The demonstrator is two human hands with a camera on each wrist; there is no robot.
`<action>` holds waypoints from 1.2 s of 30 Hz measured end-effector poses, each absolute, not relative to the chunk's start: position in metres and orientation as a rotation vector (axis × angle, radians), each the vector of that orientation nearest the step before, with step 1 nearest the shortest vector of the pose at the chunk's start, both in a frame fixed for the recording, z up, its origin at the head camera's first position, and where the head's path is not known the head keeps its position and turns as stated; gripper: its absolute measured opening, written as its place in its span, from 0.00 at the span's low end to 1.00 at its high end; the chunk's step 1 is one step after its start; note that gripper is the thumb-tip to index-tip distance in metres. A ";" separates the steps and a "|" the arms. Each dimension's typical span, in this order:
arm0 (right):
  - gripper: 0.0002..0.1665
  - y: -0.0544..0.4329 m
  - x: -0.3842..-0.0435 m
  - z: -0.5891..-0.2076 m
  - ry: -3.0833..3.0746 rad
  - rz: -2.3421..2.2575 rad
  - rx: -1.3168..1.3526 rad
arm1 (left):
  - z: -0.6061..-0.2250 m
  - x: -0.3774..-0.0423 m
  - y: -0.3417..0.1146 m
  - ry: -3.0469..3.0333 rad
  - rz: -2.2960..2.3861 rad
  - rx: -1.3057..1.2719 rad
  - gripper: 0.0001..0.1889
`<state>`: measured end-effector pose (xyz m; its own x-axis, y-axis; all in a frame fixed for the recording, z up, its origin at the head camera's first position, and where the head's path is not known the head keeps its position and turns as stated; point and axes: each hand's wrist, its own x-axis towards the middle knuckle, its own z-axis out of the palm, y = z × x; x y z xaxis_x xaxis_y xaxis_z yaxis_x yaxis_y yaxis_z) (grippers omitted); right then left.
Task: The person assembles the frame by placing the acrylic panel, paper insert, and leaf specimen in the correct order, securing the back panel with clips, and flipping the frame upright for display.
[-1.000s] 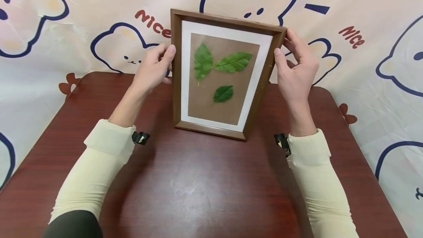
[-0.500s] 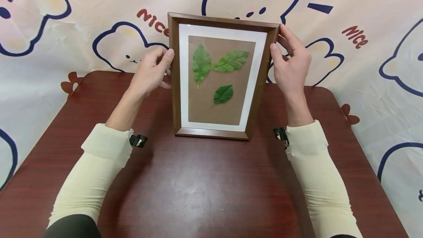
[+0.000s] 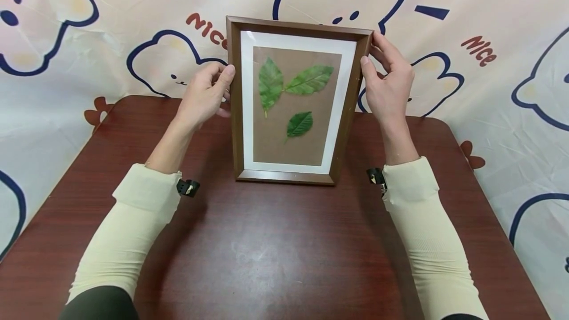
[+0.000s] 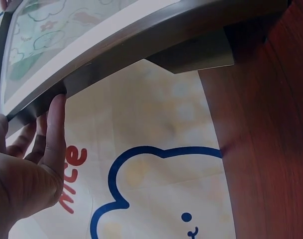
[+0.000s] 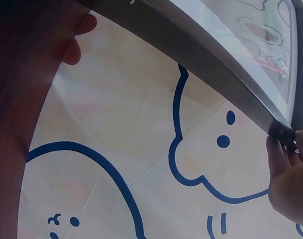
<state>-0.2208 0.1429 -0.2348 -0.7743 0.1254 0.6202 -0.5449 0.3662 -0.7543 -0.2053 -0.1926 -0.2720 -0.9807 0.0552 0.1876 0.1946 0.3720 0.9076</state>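
A brown wooden picture frame (image 3: 284, 177) stands on the table, its lower edge on the tabletop. Inside its white mat are a large green leaf (image 3: 270, 83), a slanting leaf (image 3: 311, 79) and a smaller dark leaf (image 3: 300, 124) on a brown backing. My left hand (image 3: 204, 93) holds the frame's left side, thumb at the front edge. At the upper right corner my right hand (image 3: 391, 80) pinches the frame between thumb and fingers. In the left wrist view, a dark flap (image 4: 196, 55) sticks out behind the frame. Some fingertips are hidden behind it.
The reddish-brown table (image 3: 266, 251) reaches back to a cream cloth backdrop (image 3: 480, 4) with blue cartoon outlines and red lettering. Small black devices sit at both cuffs, one at the left cuff (image 3: 188, 187) and one at the right cuff (image 3: 376, 177).
The frame has turned slightly and straightened, its upper right corner moving left. My right hand has moved left with it; my left hand has barely shifted. Both hands keep hold.
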 end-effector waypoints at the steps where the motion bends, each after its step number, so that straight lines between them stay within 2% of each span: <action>1: 0.25 0.143 -0.221 -0.235 -2.031 1.445 0.360 | -0.272 -0.205 -0.192 -2.498 -1.673 -0.227 0.25; 22: 0.25 0.144 -0.211 -0.235 -2.030 1.405 0.369 | -0.271 -0.198 -0.197 -2.480 -1.703 -0.255 0.23; 30: 0.25 0.137 -0.194 -0.229 -2.030 1.389 0.355 | -0.271 -0.200 -0.196 -2.492 -1.707 -0.259 0.24; 36: 0.25 0.144 -0.205 -0.237 -2.011 1.404 0.363 | -0.271 -0.199 -0.196 -2.493 -1.690 -0.254 0.24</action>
<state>-0.2052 0.1444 -0.2374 -0.7504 0.1360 0.6468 -0.5603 0.3883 -0.7317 -0.1994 -0.1960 -0.2714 -0.9788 0.0718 0.1918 0.2048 0.3630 0.9090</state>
